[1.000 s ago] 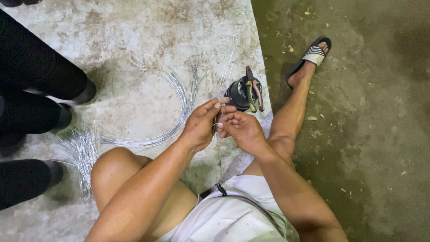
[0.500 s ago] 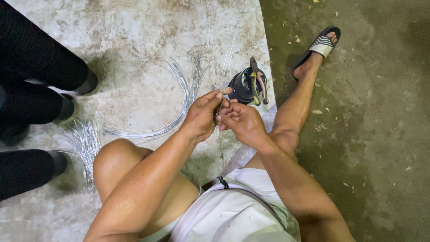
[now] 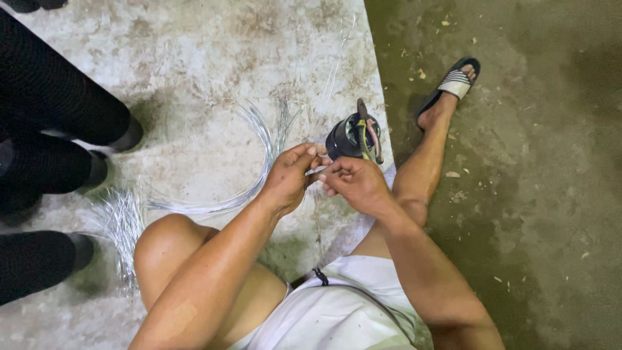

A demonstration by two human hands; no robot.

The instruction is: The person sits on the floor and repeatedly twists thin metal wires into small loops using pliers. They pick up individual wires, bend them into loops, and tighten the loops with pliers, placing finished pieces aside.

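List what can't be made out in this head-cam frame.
- Head view: what the left hand and right hand pinch; fingers cover it.
- Thin wire: too fine to trace to the hands.
- Black spool: top hidden under pliers.
- Bystander's legs: cut off by the left edge.

black spool ahead, wire bundle left

Beside you, on your left, black-trousered legs of another person | your black sandal with white-striped strap on dark green-brown floor | pale stained concrete slab under you | your white shorts with black drawcord | wood chips scattered near your leg
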